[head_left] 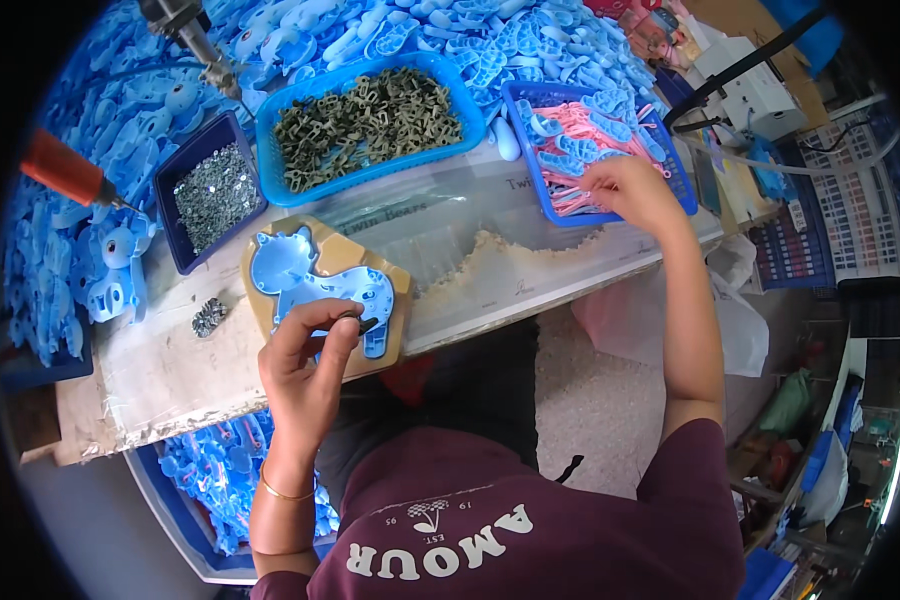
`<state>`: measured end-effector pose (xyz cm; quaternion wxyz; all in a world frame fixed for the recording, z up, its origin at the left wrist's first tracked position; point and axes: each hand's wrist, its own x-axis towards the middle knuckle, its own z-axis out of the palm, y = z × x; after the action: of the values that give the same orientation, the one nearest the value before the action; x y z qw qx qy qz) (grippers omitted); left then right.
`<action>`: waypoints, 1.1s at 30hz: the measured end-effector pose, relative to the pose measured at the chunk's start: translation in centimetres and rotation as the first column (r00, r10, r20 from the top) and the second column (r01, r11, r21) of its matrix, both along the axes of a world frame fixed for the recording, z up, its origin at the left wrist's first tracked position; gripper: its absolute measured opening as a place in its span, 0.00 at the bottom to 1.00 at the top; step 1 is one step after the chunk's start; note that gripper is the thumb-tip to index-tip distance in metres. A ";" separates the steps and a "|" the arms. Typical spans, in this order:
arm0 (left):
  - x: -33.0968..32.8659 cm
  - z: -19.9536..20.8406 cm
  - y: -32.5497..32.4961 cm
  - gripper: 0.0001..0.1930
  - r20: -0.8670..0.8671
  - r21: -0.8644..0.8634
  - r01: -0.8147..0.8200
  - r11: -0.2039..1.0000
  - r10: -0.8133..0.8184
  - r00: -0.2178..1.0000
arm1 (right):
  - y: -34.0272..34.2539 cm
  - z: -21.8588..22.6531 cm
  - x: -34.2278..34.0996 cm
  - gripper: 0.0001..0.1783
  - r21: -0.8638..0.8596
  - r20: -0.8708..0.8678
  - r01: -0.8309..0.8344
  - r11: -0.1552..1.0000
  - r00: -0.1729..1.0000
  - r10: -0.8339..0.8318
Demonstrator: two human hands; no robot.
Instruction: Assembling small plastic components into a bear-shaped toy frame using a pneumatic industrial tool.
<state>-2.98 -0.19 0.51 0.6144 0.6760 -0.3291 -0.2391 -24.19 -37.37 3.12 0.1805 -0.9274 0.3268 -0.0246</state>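
Note:
My left hand pinches a small dark clip-shaped part between thumb and fingertips. It hovers over the lower edge of a light blue animal-shaped plastic shell half, which lies hollow side up in a tan holding block. My right hand reaches into a blue basket of pink strip-like parts and blue molded pieces. Its fingers are bent together over the pink parts; what they grip, if anything, is hidden.
A light blue basket holds many dark clip parts. Beside it stands a dark blue tray of small screws, with a small screw pile on the table. An orange-handled screwdriver hangs at left. Blue shells heap behind.

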 end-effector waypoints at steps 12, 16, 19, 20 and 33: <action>0.2 -0.2 0.3 0.07 -0.020 0.009 0.000 1.000 0.000 1.000 | -3.6 -1.2 -1.3 0.07 0.238 0.027 -0.173 0.956 0.985 0.172; 0.7 -0.4 0.4 0.09 -0.054 0.027 0.021 0.999 -0.020 0.998 | -3.2 -1.5 -1.9 0.08 0.228 0.104 -0.113 0.967 0.990 0.091; 1.1 -0.5 0.6 0.09 -0.061 0.029 0.021 0.999 -0.019 0.998 | -3.0 -0.8 -2.3 0.08 0.424 0.131 0.058 0.904 0.984 -0.124; 1.2 -0.5 0.7 0.09 -0.062 0.031 0.010 0.999 -0.008 0.998 | -3.0 0.0 -2.2 0.08 0.503 0.150 0.074 0.861 0.974 -0.172; 1.8 -0.6 -0.3 0.10 -0.241 0.102 -0.102 0.990 0.124 0.963 | 18.1 2.9 9.8 0.12 0.720 0.383 -0.451 0.528 0.892 0.241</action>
<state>-1.15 -0.45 -0.04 0.6327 0.6852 -0.2001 -0.3002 -14.37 -19.30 6.01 0.6107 -0.7855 0.0870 0.0495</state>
